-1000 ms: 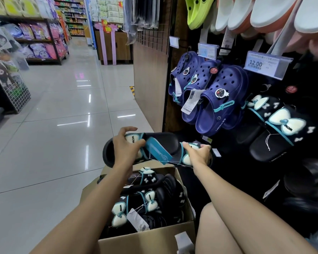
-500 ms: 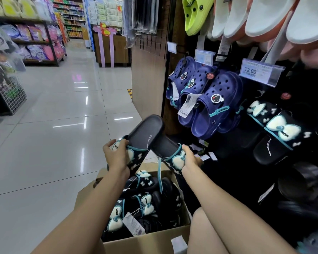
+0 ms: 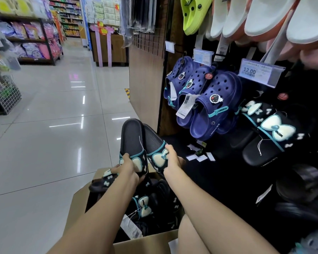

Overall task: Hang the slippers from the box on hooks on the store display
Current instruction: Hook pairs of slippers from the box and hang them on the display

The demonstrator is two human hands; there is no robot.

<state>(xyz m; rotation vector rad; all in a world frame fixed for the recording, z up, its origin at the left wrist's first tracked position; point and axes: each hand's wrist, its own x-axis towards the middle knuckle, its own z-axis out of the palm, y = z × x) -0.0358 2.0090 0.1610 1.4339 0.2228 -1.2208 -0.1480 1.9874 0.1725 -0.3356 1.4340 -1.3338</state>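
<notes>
I hold a pair of black slippers with white bows and teal trim above the cardboard box (image 3: 151,242). My left hand (image 3: 127,169) grips the strap end of the left slipper (image 3: 131,138). My right hand (image 3: 173,162) grips the strap end of the right slipper (image 3: 151,138). Both slippers stand side by side, heels pointing up and away. More of the same slippers (image 3: 143,208) lie in the box. Matching black bow slippers (image 3: 272,132) hang on the store display at the right, next to navy clogs (image 3: 213,109).
A price tag reading 12.00 (image 3: 259,72) juts from the display above the black slippers. White and lime slippers (image 3: 195,13) hang higher up. Shiny tiled aisle floor (image 3: 53,134) stretches to the left, with shelves (image 3: 31,33) and a wire rack (image 3: 6,96) beyond.
The two slippers were spread apart and lying sideways; now both hands have swung them upright and brought them together side by side.
</notes>
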